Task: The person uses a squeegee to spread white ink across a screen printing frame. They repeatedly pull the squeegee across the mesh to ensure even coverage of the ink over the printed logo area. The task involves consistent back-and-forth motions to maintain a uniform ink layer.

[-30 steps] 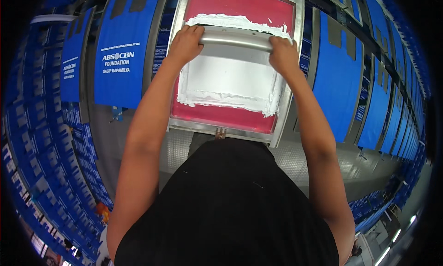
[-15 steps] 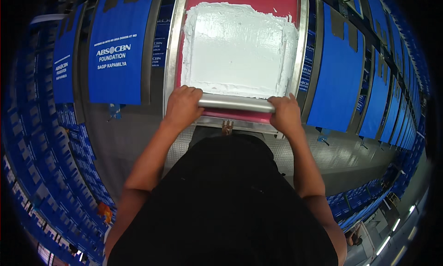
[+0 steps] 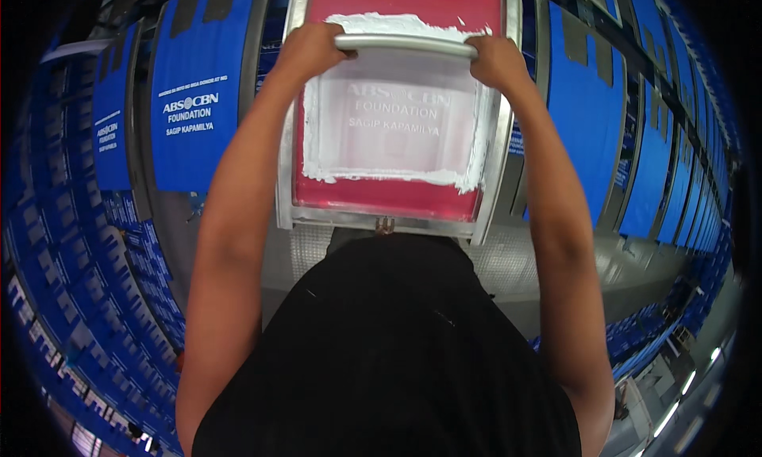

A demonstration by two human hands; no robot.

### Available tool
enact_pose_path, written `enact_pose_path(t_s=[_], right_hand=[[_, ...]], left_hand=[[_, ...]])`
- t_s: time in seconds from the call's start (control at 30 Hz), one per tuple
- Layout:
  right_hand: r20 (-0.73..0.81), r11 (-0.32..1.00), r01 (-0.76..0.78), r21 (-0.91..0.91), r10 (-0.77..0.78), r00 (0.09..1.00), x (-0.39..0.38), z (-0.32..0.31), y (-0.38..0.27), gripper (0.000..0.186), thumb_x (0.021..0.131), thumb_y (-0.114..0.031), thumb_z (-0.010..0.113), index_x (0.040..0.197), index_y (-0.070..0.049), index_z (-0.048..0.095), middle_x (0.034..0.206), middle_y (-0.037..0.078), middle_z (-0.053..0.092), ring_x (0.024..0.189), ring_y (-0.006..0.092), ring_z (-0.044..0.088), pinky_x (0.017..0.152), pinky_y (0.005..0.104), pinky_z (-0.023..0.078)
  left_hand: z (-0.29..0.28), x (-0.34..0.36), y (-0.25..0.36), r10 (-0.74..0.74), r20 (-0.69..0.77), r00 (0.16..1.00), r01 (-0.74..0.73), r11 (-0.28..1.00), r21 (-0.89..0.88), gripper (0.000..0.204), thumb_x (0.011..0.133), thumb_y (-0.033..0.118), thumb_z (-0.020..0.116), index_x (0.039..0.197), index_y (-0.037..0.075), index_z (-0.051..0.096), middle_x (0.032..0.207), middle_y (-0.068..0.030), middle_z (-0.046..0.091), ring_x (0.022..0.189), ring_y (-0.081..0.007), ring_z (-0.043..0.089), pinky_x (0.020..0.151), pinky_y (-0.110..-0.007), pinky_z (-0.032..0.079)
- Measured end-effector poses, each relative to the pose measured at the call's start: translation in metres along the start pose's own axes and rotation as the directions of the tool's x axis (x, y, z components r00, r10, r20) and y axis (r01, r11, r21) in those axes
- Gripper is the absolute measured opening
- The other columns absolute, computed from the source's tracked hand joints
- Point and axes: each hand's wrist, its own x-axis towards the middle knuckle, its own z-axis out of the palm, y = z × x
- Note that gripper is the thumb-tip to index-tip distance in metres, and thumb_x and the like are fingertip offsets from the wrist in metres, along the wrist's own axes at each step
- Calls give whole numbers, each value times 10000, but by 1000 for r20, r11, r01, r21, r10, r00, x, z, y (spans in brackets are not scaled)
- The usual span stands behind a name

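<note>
A metal-framed printing screen with pink-red mesh lies in front of me. My left hand and my right hand are closed round the two ends of a silver squeegee near the screen's far side. Thick white ink is heaped just beyond the squeegee, with ridges of it along the sides and near edge of the printed area. Between those ridges, the wiped mesh carries only a thin whitish film, and pale lettering shows through it.
Blue printed panels lie on grey boards left of the screen, and more blue panels line the right. Racks of blue pieces fill the far left. A metal catch sits on the frame's near edge.
Both hands have pushed the squeegee away from me, from the screen's near side to its far side. The thick white layer is wiped off the middle, exposing the lettering.
</note>
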Motion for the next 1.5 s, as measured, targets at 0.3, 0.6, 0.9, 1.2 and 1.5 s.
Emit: enact_pose_path(t_s=[0.3,0.6,0.9,1.2,1.5], right_hand=[[80,984,-41,174,28,996,-233,41,-92,416,651,52,578,1024,-92,691,924,95,694,896,271,638,1104,565,278],[123,991,-111,79,101,987,-10,-11,-12,417,692,-89,603,1099,-129,682,957,152,698,920,318,666,883,449,496],[13,985,2,171,-5,1000,-223,39,-85,444,627,21,633,1050,-102,685,857,124,687,866,284,649,1113,523,296],[43,997,-50,64,47,998,-10,-5,-10,434,681,-103,600,1105,-136,681,947,150,696,897,339,665,808,426,529],[-17,990,-21,138,24,1000,-226,44,-91,303,690,-18,589,955,-122,692,816,106,679,806,279,650,1086,537,315]], left_hand=[[90,-230,14,203,-153,967,-225,963,-146,462,533,-6,765,977,33,643,919,-137,646,898,-325,597,837,-434,471],[3,1,-7,49,2,999,-49,999,-5,343,748,351,748,987,109,705,862,-163,692,826,-342,669,738,-427,529],[88,-224,9,200,-169,965,-229,958,-174,381,573,-29,712,945,38,659,900,-138,651,871,-319,611,803,-414,494],[1,2,-8,53,-51,997,-52,999,11,335,738,360,767,982,137,712,850,-142,694,776,-315,676,721,-406,518],[91,-222,7,227,-206,952,-259,955,-145,388,580,-30,700,957,46,653,898,-126,656,892,-315,601,820,-411,490]])
